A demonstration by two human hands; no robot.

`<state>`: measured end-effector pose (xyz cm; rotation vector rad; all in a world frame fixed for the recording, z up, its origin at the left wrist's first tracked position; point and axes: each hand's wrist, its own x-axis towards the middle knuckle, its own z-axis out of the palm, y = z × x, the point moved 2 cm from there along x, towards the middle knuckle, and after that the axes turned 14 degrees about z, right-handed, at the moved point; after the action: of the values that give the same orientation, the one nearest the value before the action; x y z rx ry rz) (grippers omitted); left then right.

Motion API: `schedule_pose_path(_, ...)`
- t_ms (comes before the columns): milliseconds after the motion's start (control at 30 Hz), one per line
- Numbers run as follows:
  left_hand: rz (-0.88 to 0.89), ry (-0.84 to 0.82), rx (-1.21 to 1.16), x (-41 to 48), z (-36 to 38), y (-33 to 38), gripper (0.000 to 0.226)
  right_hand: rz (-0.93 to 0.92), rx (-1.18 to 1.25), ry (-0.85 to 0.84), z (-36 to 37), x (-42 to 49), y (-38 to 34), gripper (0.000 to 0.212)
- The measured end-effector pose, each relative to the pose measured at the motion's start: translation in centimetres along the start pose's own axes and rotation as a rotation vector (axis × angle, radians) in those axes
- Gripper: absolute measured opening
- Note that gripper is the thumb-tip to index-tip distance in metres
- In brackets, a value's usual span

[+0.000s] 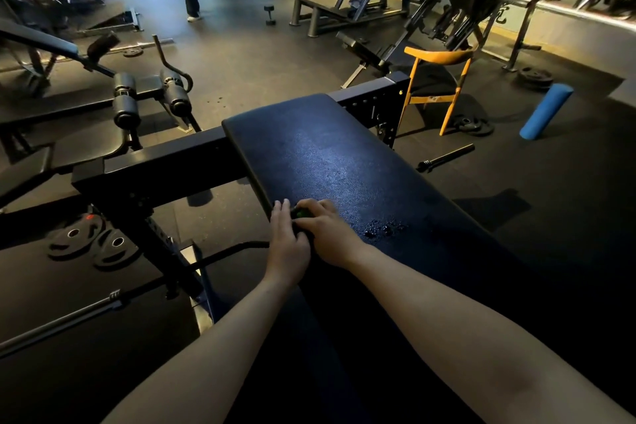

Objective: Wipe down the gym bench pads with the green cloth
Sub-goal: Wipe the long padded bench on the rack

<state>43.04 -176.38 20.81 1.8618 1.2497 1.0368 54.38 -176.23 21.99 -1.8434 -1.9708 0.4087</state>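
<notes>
Right hand (325,234): you clamp the bunched green cloth (303,213), for pressure.
Left hand (287,241): flat, fingers straight, steadying it at bench pad (327,155) edge.
Droplets (385,229): just beside, unwiped.

The cloth (302,213) lies under the right hand (327,234) at the pad's (344,155) left edge (left hand (287,244) alongside); chair (437,79) behind.

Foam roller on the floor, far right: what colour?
The foam roller is plain blue; the head view shows it best.
</notes>
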Motion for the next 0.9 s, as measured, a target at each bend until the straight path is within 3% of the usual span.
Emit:
schedule_pose_path(200,0.084,-0.055,0.171,-1.7,1.6,-0.9,0.069,0.187,-0.01,0.075,-2.3,0.1,3.8,0.034)
schedule_pose_path(467,0.07,-0.106,0.263,-1.5,1.9,-0.9,0.058,0.647,-0.014,0.156,-5.9,0.5,7.6,0.045)
schedule_pose_path(533,0.074,-0.094,0.254,-1.6,1.8,-0.8,0.058,0.606,0.029,0.18,-5.7,1.2,5.6,0.044)
schedule_pose_path(600,0.071,-0.092,0.249,-1.6,1.4,-0.7,0.06,0.415,0.048,0.178,-4.9,1.2,3.1,0.04)
schedule_pose_path(700,0.058,-0.055,0.275,-1.0,1.3,0.1,0.066,0.195,-0.051,0.023,-3.0,-0.1,1.2,0.04)
schedule_pose_path(900,0.118,-0.163,0.443,-0.4,3.8,2.2,0.066,0.302,-0.051,0.034,-4.0,0.2,5.8,0.034)
